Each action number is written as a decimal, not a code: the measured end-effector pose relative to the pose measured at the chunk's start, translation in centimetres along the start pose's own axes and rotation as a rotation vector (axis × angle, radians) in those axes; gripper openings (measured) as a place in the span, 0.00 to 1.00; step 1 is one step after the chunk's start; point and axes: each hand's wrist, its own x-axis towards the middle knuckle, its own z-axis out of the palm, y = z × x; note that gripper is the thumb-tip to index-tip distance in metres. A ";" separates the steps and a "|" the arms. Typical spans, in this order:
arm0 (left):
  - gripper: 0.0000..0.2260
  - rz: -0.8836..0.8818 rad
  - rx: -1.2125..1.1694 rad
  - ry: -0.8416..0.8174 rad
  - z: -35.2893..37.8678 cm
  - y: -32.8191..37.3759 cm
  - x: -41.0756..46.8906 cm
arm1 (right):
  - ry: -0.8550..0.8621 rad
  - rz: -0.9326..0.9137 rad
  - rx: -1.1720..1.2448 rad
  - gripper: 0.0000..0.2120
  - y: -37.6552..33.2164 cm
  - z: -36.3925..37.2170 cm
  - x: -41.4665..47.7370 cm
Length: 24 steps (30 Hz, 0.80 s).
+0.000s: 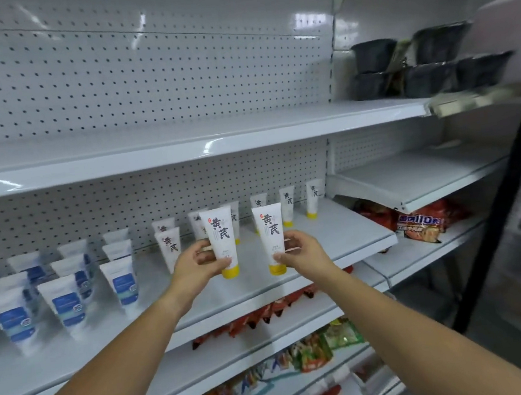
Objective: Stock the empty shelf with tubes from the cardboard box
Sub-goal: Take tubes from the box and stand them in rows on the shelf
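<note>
Lower shelves, nearest: red and green foil snack packets (311,353) are lying beneath the outstretched forearms.
Left hand (200,261): fingers are curling round the lower body of a white plastic squeeze tube with a yellow cap (222,243), thumb pressing just above the cap; the tube is standing upright, cap down, print facing outward.
Right hand (300,251): is gripping a second white yellow-capped tube (271,236) the same way, from its right side; the two tubes are near each other, not touching.
Position of held tubes: both are hanging over the front half of the white metal middle shelf (294,285), toward its right end; whether the caps are touching the deck cannot be told.
Handling, judged: the tubes are looking light, soft-walled and smooth. Gripping low, by the stiff cap, is giving best control; squeezing mid-body is risking a dent, and the narrow cap base is risking a topple.
Standing stock: matching yellow-capped tubes (287,207) are lining the shelf's back edge; blue-labelled white tubes (66,303) are filling its left end.
Source: the cardboard box is not showing.
Farthest: dark plastic tubs (431,63) are sitting on the neighbouring bay's top shelf.
</note>
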 end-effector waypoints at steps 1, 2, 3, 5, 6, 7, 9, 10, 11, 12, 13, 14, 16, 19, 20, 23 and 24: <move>0.20 0.000 -0.004 0.005 1.0 0.0 0.4 | 0.002 -0.001 0.002 0.20 0.4 -1.0 0.5; 0.20 -0.004 -0.008 0.008 1.9 -0.1 0.8 | 0.003 -0.002 0.001 0.20 0.7 -1.9 1.0; 0.21 -0.010 -0.008 0.007 2.6 -0.4 1.3 | 0.002 -0.003 -0.001 0.19 1.1 -2.6 1.6; 0.22 -0.017 0.005 0.006 3.8 -1.0 2.2 | -0.010 -0.006 -0.003 0.19 1.9 -3.5 2.6; 0.22 -0.022 0.013 0.011 4.2 -1.4 2.7 | -0.014 -0.005 -0.002 0.19 2.3 -3.7 3.2; 0.22 -0.025 0.017 0.021 4.7 -1.6 3.1 | -0.017 -0.006 0.003 0.18 2.7 -3.9 3.8; 0.21 -0.026 0.035 0.051 5.4 -2.1 4.2 | -0.023 -0.005 0.018 0.18 3.4 -3.9 5.1; 0.20 -0.022 0.046 0.063 5.6 -2.3 4.8 | -0.028 -0.001 0.027 0.18 3.8 -3.8 5.7; 0.20 -0.014 0.049 0.071 5.8 -2.6 5.4 | -0.032 0.002 0.028 0.18 4.1 -3.7 6.3; 0.20 -0.005 0.053 0.081 6.0 -3.0 6.0 | -0.034 0.005 0.026 0.18 4.5 -3.6 7.0; 0.20 0.004 0.056 0.092 6.1 -3.4 6.8 | -0.035 0.007 0.023 0.18 4.8 -3.4 7.6; 0.20 0.011 0.062 0.104 6.2 -3.8 7.6 | -0.036 0.009 0.019 0.18 5.2 -3.3 8.3; 0.19 0.017 0.066 0.116 6.4 -4.5 9.2 | -0.036 0.012 0.006 0.19 5.8 -3.0 9.9; 0.19 0.022 0.086 0.127 6.9 -5.3 11.6 | -0.041 0.021 -0.006 0.19 6.6 -2.6 12.2; 0.19 0.013 0.088 0.133 7.1 -5.6 12.3 | -0.044 0.024 -0.006 0.19 6.7 -2.5 13.0; 0.20 -0.006 0.091 0.168 7.4 -6.8 14.2 | -0.038 0.031 0.002 0.19 7.3 -2.3 14.9; 0.20 -0.012 0.102 0.190 7.6 -7.2 14.7 | -0.036 0.034 0.007 0.19 7.5 -2.2 15.5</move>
